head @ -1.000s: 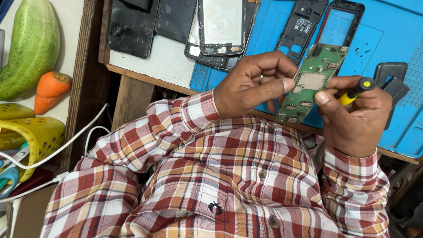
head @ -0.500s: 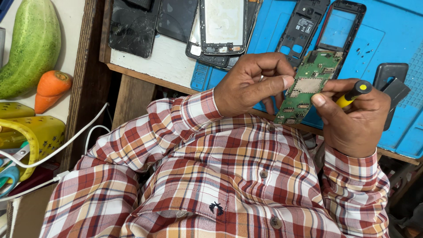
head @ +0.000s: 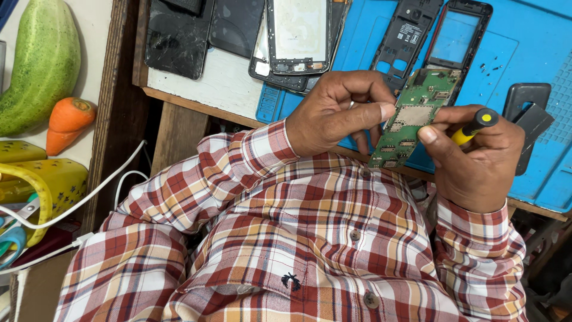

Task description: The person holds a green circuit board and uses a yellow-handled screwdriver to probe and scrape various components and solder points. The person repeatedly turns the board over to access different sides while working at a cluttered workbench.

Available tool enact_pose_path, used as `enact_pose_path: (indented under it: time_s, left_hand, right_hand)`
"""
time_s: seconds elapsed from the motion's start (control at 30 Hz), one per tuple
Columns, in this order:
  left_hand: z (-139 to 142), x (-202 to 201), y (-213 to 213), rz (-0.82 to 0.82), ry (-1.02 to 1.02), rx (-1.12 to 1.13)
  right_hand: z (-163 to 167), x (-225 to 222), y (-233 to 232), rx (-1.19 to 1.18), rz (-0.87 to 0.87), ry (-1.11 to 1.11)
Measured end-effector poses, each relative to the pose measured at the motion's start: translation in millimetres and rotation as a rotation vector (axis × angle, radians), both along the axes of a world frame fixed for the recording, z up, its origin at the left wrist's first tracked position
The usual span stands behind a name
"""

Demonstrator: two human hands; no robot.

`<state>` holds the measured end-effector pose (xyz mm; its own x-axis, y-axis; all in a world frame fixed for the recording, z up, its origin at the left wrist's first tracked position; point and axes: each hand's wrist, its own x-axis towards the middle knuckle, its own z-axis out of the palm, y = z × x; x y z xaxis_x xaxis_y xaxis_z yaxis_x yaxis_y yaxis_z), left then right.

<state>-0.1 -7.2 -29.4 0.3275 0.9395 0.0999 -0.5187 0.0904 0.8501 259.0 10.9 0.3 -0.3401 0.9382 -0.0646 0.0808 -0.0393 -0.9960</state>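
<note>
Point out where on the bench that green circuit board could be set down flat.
Bare blue mat lies between the red-edged phone frame and the dark grey cover. A bare white strip runs below the cracked phone panel. The screen assemblies and black frame crowd the middle.

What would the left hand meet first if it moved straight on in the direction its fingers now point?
The left hand points right; it already pinches the green circuit board. Straight beyond, probably the right hand holding the yellow-handled screwdriver.

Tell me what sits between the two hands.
In the head view, the green circuit board lies between the left hand and the right hand, pinched by both; the right also grips a yellow-handled screwdriver.
</note>
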Motion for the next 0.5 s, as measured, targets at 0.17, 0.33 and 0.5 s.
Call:
enact_pose_path:
  time_s: [0.17, 0.33, 0.5]
  left_hand:
    - [1.6, 0.0, -0.1, -0.005, -0.003, -0.019]
    - [2.4, 0.1, 1.1, -0.007, 0.009, -0.022]
    - [5.5, 1.0, -0.4, 0.008, 0.035, -0.029]
  right_hand:
    - [0.8, 0.7, 0.3, 0.002, 0.001, -0.024]
    - [0.3, 1.6, 0.6, 0.011, 0.012, 0.010]
    - [1.8, -1.6, 0.6, -0.016, -0.021, 0.034]
